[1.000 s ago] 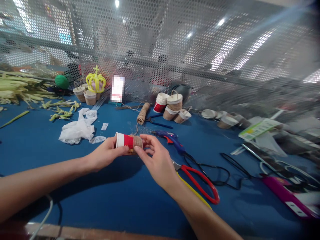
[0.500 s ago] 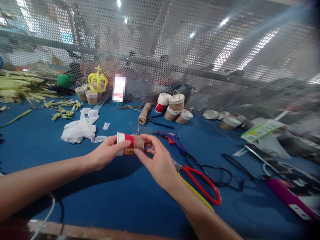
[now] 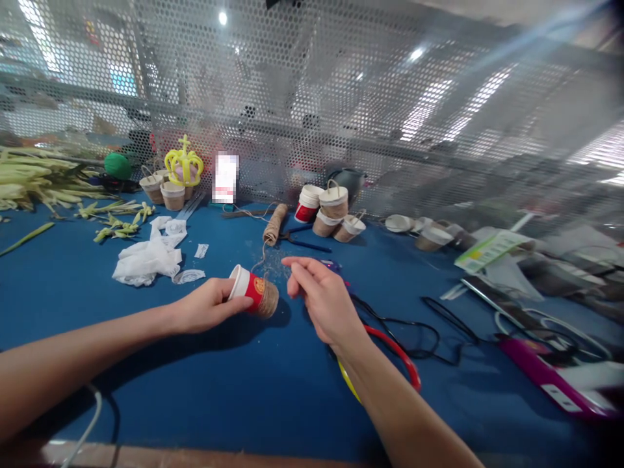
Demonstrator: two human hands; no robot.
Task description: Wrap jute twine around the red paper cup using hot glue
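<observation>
My left hand (image 3: 212,304) is closed around a paper cup (image 3: 254,286), white and red, tilted with its mouth to the left. Brown twine (image 3: 269,300) is wound round the cup's base end. From the cup a strand runs up to the twine roll (image 3: 275,224) on the table. My right hand (image 3: 322,296) hovers just right of the cup, apart from it, index finger stretched out and the other fingers partly curled, with nothing visible in it. It partly covers the glue gun (image 3: 333,265) and the scissors with red and yellow handles (image 3: 397,344).
Twine-wrapped cups (image 3: 334,200) stand at the back, beside stacked paper cups (image 3: 307,205). White lace (image 3: 149,257) and a yellow crown (image 3: 184,166) are to the left. Black cable (image 3: 429,335) and a purple power strip (image 3: 546,377) lie right. A perforated metal screen (image 3: 273,84) rises behind.
My right hand has let go of the cup's twine-wrapped end and moved to the right. My left hand has tilted the cup, its wrapped end now lower. The view has shifted slightly.
</observation>
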